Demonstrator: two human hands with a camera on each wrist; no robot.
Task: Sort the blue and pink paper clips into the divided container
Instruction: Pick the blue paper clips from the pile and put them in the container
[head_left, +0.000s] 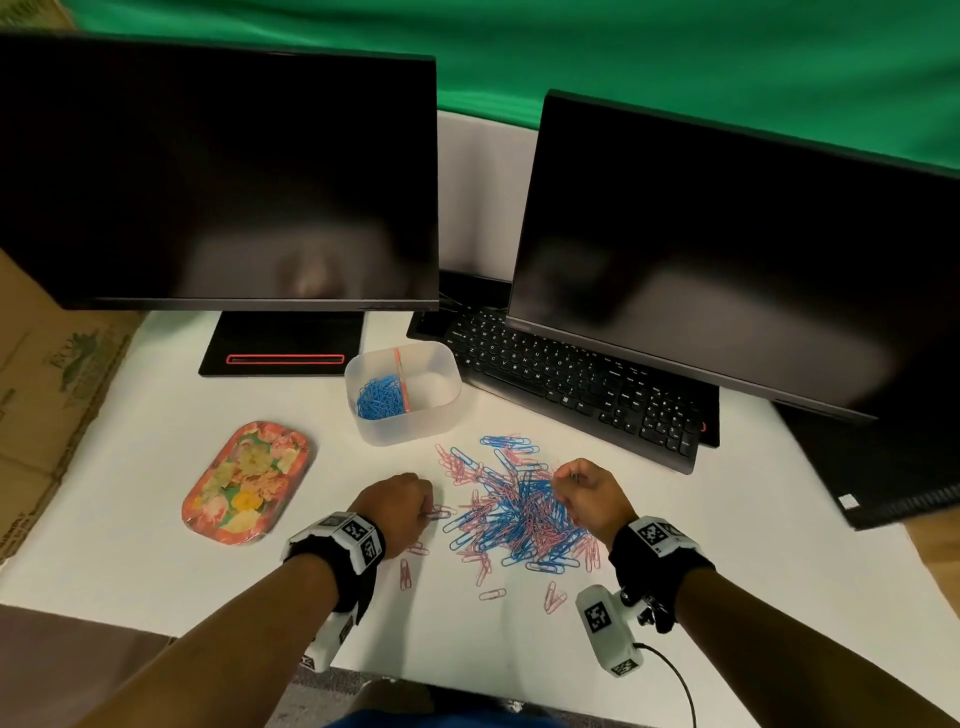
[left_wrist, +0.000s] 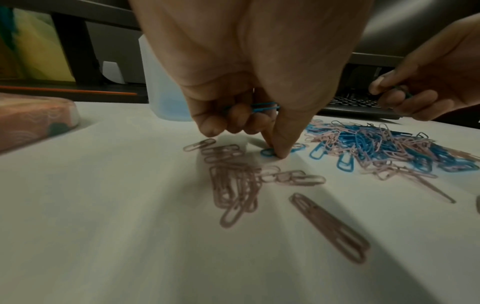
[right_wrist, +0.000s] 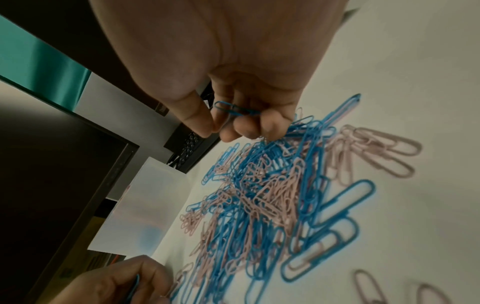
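Note:
A mixed heap of blue and pink paper clips (head_left: 519, 509) lies on the white table. Behind it stands a translucent divided container (head_left: 402, 392); blue clips (head_left: 379, 397) fill its left half, and the right half looks bare. My left hand (head_left: 402, 506) is at the heap's left edge, curled fingers holding blue clips (left_wrist: 259, 107), thumb and forefinger tips down on a blue clip (left_wrist: 269, 152) on the table. My right hand (head_left: 584, 496) hovers over the heap's right side, its curled fingers holding blue clips (right_wrist: 235, 110).
A floral tray (head_left: 249, 483) lies left of the heap. A black keyboard (head_left: 571, 384) and two dark monitors (head_left: 218, 171) stand behind. Loose pink clips (head_left: 405, 574) are scattered toward the table's front edge. Cardboard boxes sit at far left.

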